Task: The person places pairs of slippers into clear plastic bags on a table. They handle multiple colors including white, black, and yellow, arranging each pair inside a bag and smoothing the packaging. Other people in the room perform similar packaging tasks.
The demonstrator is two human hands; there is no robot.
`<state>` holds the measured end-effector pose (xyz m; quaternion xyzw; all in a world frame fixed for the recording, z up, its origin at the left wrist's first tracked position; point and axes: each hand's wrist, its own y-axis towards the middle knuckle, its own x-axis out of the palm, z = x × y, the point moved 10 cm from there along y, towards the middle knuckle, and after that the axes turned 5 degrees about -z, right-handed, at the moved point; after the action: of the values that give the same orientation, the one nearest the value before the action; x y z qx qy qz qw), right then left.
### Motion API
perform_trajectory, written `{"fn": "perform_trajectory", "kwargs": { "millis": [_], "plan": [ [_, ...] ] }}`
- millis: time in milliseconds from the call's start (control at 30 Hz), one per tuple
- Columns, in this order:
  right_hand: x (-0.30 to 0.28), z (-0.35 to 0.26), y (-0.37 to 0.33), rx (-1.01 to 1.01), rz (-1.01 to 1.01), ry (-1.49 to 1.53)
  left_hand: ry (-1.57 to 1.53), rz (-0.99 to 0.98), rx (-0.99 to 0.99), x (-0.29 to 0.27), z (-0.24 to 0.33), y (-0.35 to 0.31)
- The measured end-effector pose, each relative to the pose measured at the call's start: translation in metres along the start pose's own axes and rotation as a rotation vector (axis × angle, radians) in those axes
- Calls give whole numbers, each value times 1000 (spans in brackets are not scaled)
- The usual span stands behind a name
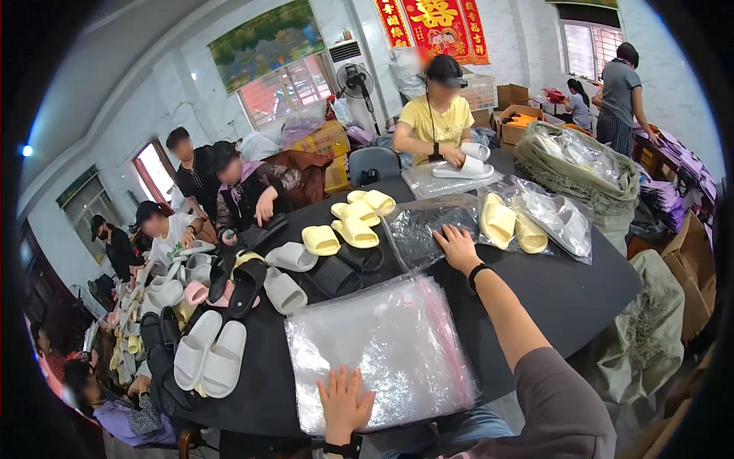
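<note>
My left hand (345, 402) lies flat, fingers spread, on the near edge of a stack of clear plastic bags (382, 336) with a pinkish strip along its right side. My right arm reaches forward. My right hand (460, 249) rests with fingers stretched out on a clear bag of black slippers (419, 229). Just right of that hand, a pair of yellow slippers (498, 222) sits in a clear bag. Grey slippers in a bag (567, 223) lie beyond them. Unbagged yellow slippers (355, 232) and a dark pair (336, 275) stand left of the bagged black ones.
White slippers (210, 353) stand near the table's left side, by a heap of mixed slippers (164, 294). Across the black table (527, 306), a person in yellow (436, 122) handles white slippers. Several people work at left. A woven sack (612, 206) of bagged goods stands at right.
</note>
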<state>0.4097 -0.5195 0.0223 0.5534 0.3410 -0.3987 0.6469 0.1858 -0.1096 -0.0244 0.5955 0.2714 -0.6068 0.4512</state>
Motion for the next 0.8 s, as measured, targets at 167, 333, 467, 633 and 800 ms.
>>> {"fn": "perform_trajectory", "kwargs": {
  "millis": [167,333,467,633,800],
  "plan": [
    [-18,13,21,80,-24,111,20,0,-9,2,-4,-2],
    [-61,77,32,313,166,360,14,-6,-11,5,-1,0],
    [-107,159,28,395,426,771,20,28,43,3,12,6],
    [-153,156,32,464,411,1988,86,102,26,-6,7,0],
    [-196,37,-18,442,215,2463,41,28,-19,-7,2,-2]
  ]
}}
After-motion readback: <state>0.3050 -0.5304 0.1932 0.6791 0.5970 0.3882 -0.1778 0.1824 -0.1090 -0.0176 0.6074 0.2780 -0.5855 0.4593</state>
